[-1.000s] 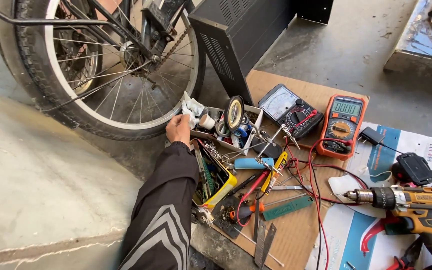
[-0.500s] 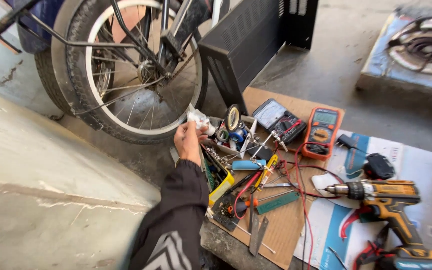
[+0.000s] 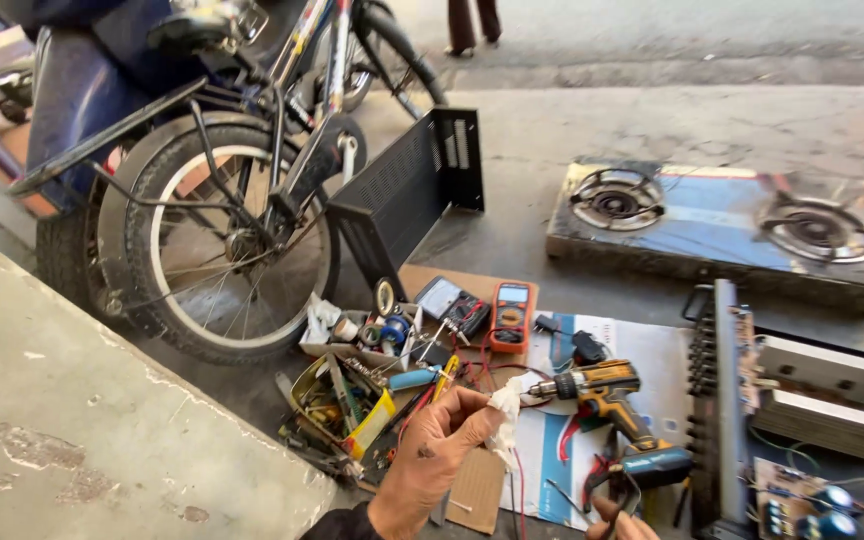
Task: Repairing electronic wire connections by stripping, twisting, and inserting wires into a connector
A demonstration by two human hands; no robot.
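Two hands show: my left hand (image 3: 439, 455), fingers pinching a small white wad (image 3: 503, 412), holds it up over the yellow tool tin (image 3: 344, 412); it looks just picked, and setting it to work calls for a free right hand (image 3: 620, 523), whose fingers I cannot tell. Rightward lie a yellow drill (image 3: 607, 392), an orange multimeter (image 3: 509, 314) and a gas stove (image 3: 722, 225), red leads crowding between

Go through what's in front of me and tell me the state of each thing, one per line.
Left hand: raised, fingers pinched on the white rag.
White rag: crumpled, held off the ground.
Right hand: only its top shows at the bottom edge; grip unclear.
Cordless drill: lying on its side on paper.
Orange multimeter: lying flat, face up.
Gas stove: on the ground, burners unlit.
Bicycle wheel: upright.
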